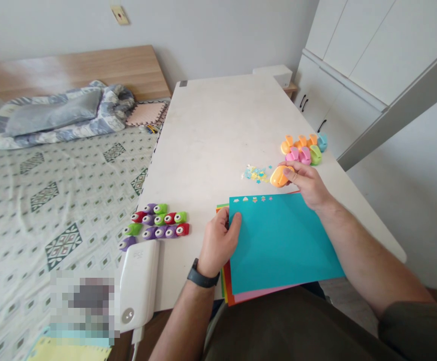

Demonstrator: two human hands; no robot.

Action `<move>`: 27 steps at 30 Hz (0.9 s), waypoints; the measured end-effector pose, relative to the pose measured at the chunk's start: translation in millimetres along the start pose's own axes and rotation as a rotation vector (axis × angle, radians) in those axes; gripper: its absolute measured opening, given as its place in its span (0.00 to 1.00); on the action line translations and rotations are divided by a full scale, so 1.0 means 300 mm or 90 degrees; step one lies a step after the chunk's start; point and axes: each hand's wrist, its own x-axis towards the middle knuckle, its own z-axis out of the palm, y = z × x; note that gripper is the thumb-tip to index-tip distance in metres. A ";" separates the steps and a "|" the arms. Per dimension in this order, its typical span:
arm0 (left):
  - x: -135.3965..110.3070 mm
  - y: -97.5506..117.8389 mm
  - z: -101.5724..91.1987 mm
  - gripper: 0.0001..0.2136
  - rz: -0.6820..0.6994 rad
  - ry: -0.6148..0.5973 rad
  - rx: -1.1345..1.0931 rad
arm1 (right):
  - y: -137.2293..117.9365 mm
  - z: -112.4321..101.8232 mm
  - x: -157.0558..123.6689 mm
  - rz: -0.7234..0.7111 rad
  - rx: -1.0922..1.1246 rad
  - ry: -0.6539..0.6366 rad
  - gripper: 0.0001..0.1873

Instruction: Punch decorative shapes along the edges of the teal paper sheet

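Observation:
My right hand (pixel 308 183) grips an orange craft paper punch (pixel 280 176) just above the far edge of a blue sheet of paper (pixel 282 245). Along that far edge runs a row of small punched shapes, with other colours showing through. My left hand (pixel 222 235) pinches the sheet's left side, thumb on top. Under the blue sheet, several coloured sheets (pixel 226 286) stick out at the left and bottom. Beside the orange punch lies a small heap of blue, yellow and white paper cut-outs (pixel 256 174).
More large punches (pixel 303 149) in orange, pink, green and blue stand at the table's right edge. Small purple, green and red punches (pixel 160 220) sit at the left. A white power bank (pixel 139 281) with a cable lies at the near left edge, beside a bed (pixel 75 200).

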 end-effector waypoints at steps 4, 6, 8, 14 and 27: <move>0.001 -0.003 0.001 0.13 0.004 0.001 -0.002 | 0.000 0.000 0.004 -0.047 0.018 0.042 0.21; 0.001 -0.002 0.001 0.13 0.006 0.003 -0.007 | -0.004 0.004 0.004 -0.089 0.021 0.061 0.22; 0.001 0.000 0.001 0.13 0.005 0.001 -0.009 | -0.006 0.009 0.004 -0.128 0.018 0.070 0.24; -0.002 0.002 -0.002 0.13 0.012 -0.008 0.002 | 0.017 0.011 0.013 -0.131 -0.039 0.034 0.32; -0.007 0.011 -0.002 0.13 0.022 0.010 0.013 | 0.029 0.025 0.013 -0.111 -0.018 0.076 0.28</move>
